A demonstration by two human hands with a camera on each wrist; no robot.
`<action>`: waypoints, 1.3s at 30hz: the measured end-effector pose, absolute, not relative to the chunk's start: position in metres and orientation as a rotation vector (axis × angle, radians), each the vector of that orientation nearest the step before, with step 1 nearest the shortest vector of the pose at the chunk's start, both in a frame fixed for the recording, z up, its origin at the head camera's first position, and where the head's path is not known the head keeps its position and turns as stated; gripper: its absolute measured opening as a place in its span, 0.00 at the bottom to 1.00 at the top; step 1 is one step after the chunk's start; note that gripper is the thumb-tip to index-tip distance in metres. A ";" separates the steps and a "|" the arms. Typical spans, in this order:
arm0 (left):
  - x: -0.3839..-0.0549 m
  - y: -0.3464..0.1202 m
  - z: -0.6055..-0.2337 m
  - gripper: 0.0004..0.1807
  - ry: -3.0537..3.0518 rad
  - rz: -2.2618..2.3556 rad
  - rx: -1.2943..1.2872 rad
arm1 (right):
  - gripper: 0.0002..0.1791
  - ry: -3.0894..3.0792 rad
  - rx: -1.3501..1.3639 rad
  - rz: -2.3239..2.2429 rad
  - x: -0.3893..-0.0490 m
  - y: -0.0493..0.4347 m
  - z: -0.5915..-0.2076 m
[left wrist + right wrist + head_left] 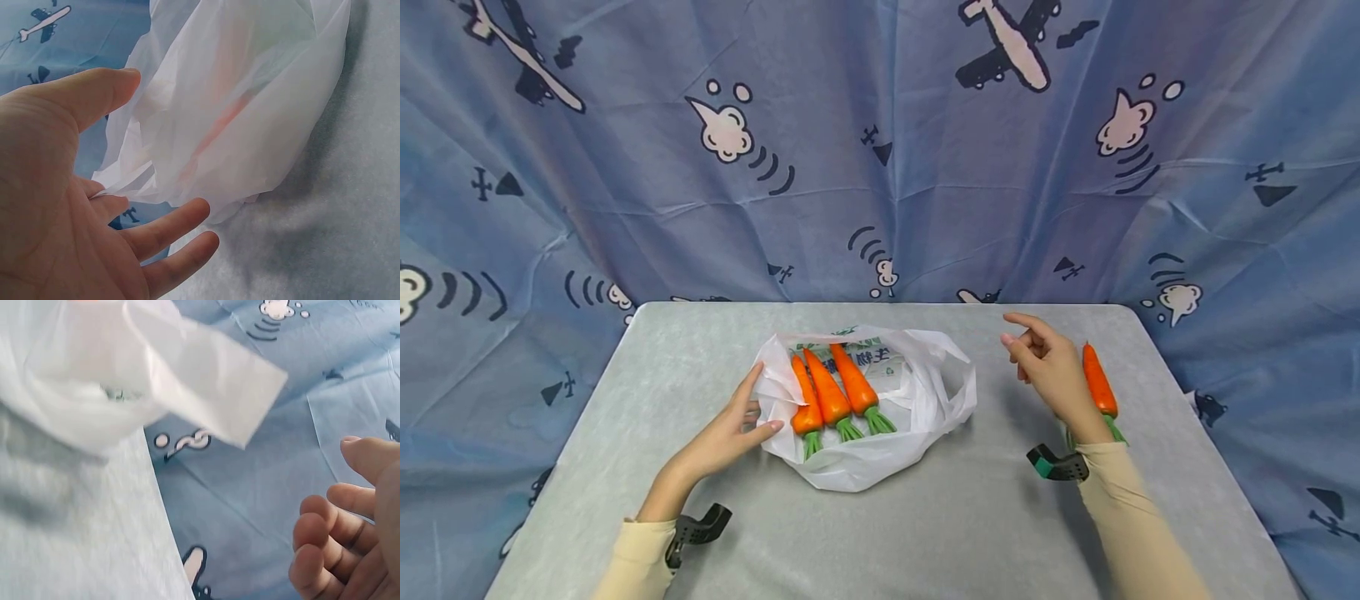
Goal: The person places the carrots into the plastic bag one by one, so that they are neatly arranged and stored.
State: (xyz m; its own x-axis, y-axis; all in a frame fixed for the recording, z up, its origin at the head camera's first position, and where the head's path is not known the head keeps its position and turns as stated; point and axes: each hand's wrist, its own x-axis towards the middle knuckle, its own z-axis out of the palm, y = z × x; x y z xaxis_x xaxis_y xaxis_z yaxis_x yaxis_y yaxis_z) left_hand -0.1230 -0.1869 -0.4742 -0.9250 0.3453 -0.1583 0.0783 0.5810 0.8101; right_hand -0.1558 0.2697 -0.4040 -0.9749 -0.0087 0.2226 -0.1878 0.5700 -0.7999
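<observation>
A white plastic bag (880, 454) lies with its mouth gaping, and three orange carrots (827, 396) with green tops show inside. At the bag's left edge, my left hand (726, 437) has thumb and fingers spread. In the left wrist view, the thin plastic (250, 144) touches the fingers of that hand (69, 194), which look mostly straight. My right hand (1052, 367) hovers to the right of the bag, holding nothing, its fingers loosely bent. Beside and partly behind the right wrist lies another carrot (1099, 383). The right wrist view also has the right hand (350, 537) apart from the bag (200, 375).
The table (970, 525) has a pale grey cover. Behind it hangs a blue curtain (820, 217) printed with airplanes and clouds. A loose flap of the bag sticks out toward the right hand.
</observation>
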 end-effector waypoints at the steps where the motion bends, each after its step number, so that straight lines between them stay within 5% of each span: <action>1: -0.123 -0.187 -0.474 0.53 2.517 1.265 0.349 | 0.22 -2.612 0.156 1.360 -0.154 0.272 -0.403; 39: -0.124 -0.187 -0.478 0.54 2.522 1.255 0.338 | 0.29 -2.747 -0.188 1.109 -0.142 0.372 -0.464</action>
State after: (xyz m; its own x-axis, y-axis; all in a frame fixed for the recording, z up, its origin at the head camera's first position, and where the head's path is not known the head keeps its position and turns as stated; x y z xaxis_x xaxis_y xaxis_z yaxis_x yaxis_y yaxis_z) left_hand -0.1241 -0.1869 -0.4780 -0.9263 0.3396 -0.1631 0.0747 0.5900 0.8040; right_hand -0.1415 0.3720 -0.4645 -0.9772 0.1804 0.1122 0.0520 0.7150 -0.6972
